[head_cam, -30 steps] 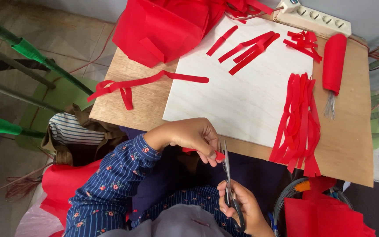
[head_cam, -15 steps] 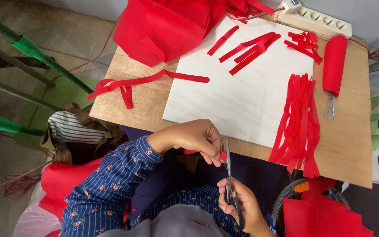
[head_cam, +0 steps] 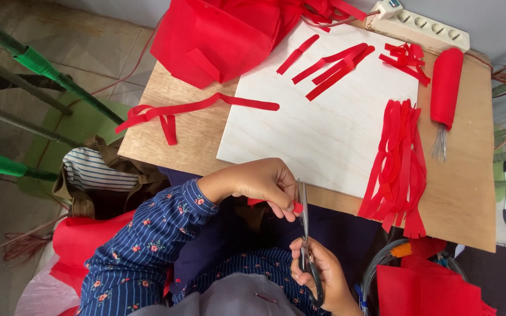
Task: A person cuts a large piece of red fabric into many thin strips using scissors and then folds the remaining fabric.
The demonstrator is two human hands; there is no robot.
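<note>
My left hand (head_cam: 265, 186) pinches a small piece of red fabric (head_cam: 296, 206) just below the near edge of the wooden table (head_cam: 475, 175). My right hand (head_cam: 323, 275) grips the handles of a pair of scissors (head_cam: 304, 225), whose blades point up and meet the red piece beside my left fingers. The scissor handles are mostly hidden inside my right hand. A white board (head_cam: 323, 129) lies on the table right above both hands.
A bundle of cut red strips (head_cam: 399, 161) lies at the board's right edge, shorter strips (head_cam: 329, 64) at its top. One long red strip (head_cam: 194, 108) crosses the table's left. Red fabric pile (head_cam: 218, 35), a red-wrapped roll (head_cam: 445, 88) and a power strip (head_cam: 423, 23) sit at the back.
My left hand and the scissors have shifted only slightly; the blades stay at the red piece. Everything on the table is where it was.
</note>
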